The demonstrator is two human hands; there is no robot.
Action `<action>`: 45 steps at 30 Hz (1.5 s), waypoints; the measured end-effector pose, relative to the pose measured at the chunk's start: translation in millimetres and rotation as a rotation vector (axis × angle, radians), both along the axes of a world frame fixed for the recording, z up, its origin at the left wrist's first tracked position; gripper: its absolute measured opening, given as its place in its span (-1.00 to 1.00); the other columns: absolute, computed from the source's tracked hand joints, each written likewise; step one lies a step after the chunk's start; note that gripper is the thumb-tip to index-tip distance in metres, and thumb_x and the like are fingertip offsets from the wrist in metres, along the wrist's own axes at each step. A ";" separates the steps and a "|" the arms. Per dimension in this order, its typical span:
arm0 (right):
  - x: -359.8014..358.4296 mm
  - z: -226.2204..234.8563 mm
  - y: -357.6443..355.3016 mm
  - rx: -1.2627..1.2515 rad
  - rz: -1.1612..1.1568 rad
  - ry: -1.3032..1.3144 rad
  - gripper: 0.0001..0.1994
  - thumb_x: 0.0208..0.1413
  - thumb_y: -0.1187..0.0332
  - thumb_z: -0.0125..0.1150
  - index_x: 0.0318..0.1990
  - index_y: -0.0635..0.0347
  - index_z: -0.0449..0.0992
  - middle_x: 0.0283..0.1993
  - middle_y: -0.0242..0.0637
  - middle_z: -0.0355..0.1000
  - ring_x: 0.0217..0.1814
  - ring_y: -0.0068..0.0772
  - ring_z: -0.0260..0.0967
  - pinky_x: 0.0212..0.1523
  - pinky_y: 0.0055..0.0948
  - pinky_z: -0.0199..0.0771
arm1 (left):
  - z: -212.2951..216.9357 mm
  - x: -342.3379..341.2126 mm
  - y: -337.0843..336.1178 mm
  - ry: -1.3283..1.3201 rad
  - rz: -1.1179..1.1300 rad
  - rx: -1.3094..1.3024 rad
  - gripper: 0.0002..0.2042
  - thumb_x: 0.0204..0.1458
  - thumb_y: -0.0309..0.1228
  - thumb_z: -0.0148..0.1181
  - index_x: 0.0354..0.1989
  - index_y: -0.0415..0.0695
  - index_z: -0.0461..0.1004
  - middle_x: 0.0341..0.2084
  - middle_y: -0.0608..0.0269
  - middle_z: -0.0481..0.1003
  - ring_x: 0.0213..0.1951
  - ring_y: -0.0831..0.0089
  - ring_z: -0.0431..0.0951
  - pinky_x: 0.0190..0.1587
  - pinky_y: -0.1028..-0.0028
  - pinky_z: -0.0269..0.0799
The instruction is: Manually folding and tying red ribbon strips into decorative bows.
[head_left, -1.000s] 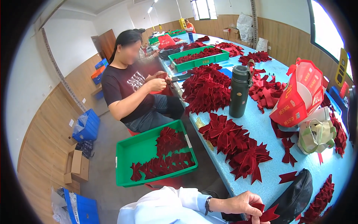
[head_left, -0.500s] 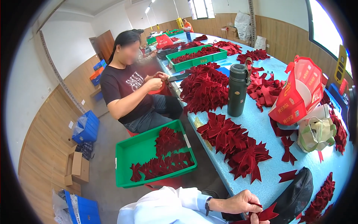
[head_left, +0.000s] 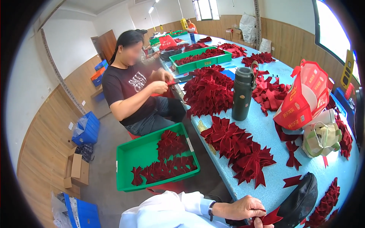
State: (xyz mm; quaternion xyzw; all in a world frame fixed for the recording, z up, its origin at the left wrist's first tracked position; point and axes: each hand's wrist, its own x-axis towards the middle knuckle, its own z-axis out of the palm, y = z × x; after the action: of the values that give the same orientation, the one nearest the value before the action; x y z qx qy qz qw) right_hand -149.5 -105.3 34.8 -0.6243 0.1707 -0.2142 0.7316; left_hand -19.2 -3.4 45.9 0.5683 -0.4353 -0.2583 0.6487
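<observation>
At the table's near edge my left hand, with a dark-strapped watch at its wrist, pinches a dark red velvet ribbon bow. Only a thumb and a bit of my right hand show at the lower border, closed on the same bow; the rest is cut off. The bow's notched tail points right, towards a black mesh bag. A loose piece of red ribbon lies just beyond. Farther up the table is a heap of finished red bows.
A dark green flask, a red paper bag and a pale handled bag stand on the blue table. To the left is a green tray of bows. A seated co-worker handles red ribbon beside the table.
My hands have shifted only slightly, still on the bow. The co-worker's hands have moved a little, and red ribbon now shows beside them. The whole view has tilted slightly.
</observation>
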 end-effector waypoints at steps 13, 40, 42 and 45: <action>2.5 -19.6 2.6 0.094 -0.012 0.108 -0.88 0.02 0.58 0.16 -0.27 0.43 0.49 -0.37 -0.32 0.45 -0.38 -0.58 0.36 -0.32 -0.61 0.36 | 14.3 23.5 19.3 0.457 -0.238 -0.001 -0.84 0.01 -0.44 0.16 -0.48 -0.31 0.52 -0.57 0.19 0.55 -0.54 0.53 0.50 -0.47 0.53 0.38; 42.5 -5.6 16.0 0.025 0.034 0.194 -0.89 -0.02 0.59 0.17 -0.31 0.43 0.50 -0.41 -0.36 0.44 -0.42 -0.60 0.33 -0.36 -0.62 0.32 | -5.3 48.7 35.6 0.171 -0.019 -0.204 -0.86 0.02 -0.50 0.13 -0.45 -0.36 0.49 -0.63 0.19 0.51 -0.56 0.51 0.47 -0.47 0.51 0.35; 43.7 -4.3 16.4 0.019 0.036 0.184 -0.90 -0.02 0.59 0.17 -0.31 0.43 0.50 -0.42 -0.36 0.44 -0.42 -0.60 0.33 -0.37 -0.62 0.32 | -5.9 49.1 34.8 0.166 -0.013 -0.209 -0.86 0.02 -0.49 0.12 -0.44 -0.36 0.49 -0.63 0.19 0.51 -0.56 0.53 0.48 -0.48 0.52 0.35; 47.0 0.5 18.7 0.025 0.027 0.170 -0.91 -0.01 0.58 0.18 -0.33 0.42 0.50 -0.43 -0.36 0.44 -0.44 -0.61 0.33 -0.38 -0.62 0.32 | -5.6 50.9 34.2 0.296 -0.106 -0.106 -0.85 0.04 -0.50 0.11 -0.46 -0.37 0.47 -0.66 0.21 0.50 -0.60 0.59 0.48 -0.52 0.57 0.36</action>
State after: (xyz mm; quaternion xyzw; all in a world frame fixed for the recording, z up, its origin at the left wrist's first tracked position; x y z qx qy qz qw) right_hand -102.5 -86.6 35.4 -0.6333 0.2265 -0.1481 0.7251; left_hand 31.7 30.9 40.2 0.4652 -0.3775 -0.3498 0.7202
